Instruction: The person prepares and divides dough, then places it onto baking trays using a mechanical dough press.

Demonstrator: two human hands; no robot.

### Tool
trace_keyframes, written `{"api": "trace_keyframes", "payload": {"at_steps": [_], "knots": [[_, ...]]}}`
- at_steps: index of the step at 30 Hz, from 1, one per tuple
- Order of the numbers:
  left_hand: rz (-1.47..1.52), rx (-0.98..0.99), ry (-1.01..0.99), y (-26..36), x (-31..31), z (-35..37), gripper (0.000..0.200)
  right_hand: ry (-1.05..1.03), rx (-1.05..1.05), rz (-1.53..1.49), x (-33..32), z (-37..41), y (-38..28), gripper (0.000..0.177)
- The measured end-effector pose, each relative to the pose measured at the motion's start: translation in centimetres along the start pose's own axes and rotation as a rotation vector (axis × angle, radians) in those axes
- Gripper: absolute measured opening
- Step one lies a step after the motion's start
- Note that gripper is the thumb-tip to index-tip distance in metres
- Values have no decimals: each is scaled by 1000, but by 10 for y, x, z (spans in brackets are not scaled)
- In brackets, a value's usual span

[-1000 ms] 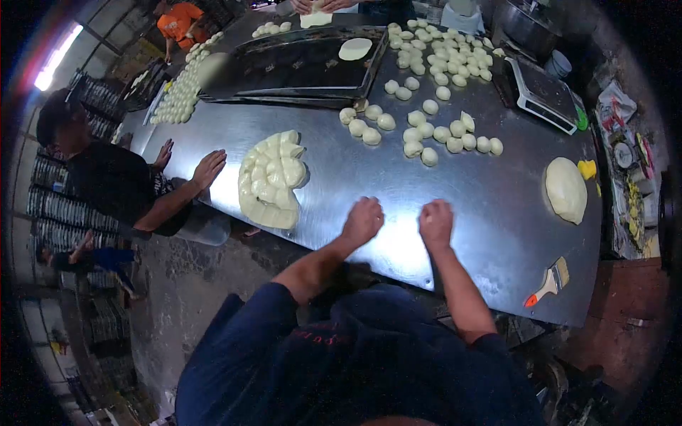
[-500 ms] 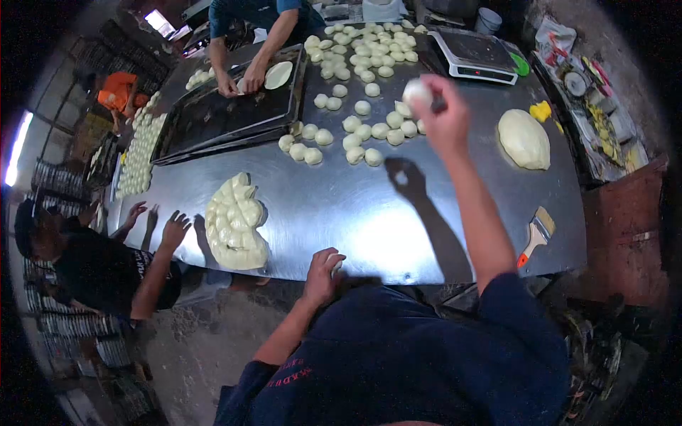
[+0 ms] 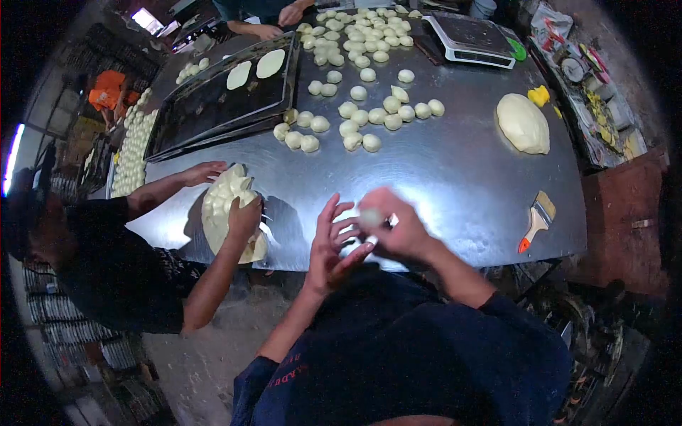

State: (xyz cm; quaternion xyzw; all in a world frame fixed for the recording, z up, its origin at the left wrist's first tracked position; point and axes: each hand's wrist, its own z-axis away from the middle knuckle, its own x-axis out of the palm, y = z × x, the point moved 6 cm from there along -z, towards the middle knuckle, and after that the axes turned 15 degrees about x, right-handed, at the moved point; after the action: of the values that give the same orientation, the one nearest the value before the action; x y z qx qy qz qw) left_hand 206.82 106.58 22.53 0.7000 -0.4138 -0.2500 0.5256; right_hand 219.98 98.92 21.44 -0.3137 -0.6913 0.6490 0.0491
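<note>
Above the table's near edge, my left hand (image 3: 332, 245) has its fingers spread and slightly curled, with a small white bit at its fingertips. Right beside it, my right hand (image 3: 399, 226) is blurred, its fingers curled around a pale dough ball (image 3: 370, 218). Beyond both hands, several round dough balls (image 3: 371, 142) lie in loose groups on the metal table (image 3: 440, 163). A large smooth dough mass (image 3: 523, 123) rests at the right. At the left, a co-worker's hand (image 3: 245, 219) presses on a lumpy dough piece (image 3: 220, 206).
Black trays (image 3: 213, 106) with two flat dough ovals stand at the back left. A scale (image 3: 472, 42) is at the back right, and a brush (image 3: 538, 220) lies near the right edge. Another person's hands (image 3: 291, 14) show at the far side.
My right hand has come down and inward beside my left, which has risen and opened. The left co-worker has reached onto the lumpy dough. The far person's hands have left the tray.
</note>
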Motion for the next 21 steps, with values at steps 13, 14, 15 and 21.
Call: {"api": "trace_keyframes", "payload": {"at_steps": [13, 14, 15, 21], "knots": [[-347, -327, -150, -62, -34, 44, 39, 757, 268, 503, -169, -30, 89, 46], [-359, -376, -67, -68, -51, 57, 37, 800, 357, 509, -171, 6, 114, 45], [-392, -438, 0, -71, -64, 69, 35, 840, 442, 210, -177, 47, 162, 45], [-438, -598, 324, -118, -135, 165, 20, 943, 1068, 1279, -259, 232, 218, 66]]}}
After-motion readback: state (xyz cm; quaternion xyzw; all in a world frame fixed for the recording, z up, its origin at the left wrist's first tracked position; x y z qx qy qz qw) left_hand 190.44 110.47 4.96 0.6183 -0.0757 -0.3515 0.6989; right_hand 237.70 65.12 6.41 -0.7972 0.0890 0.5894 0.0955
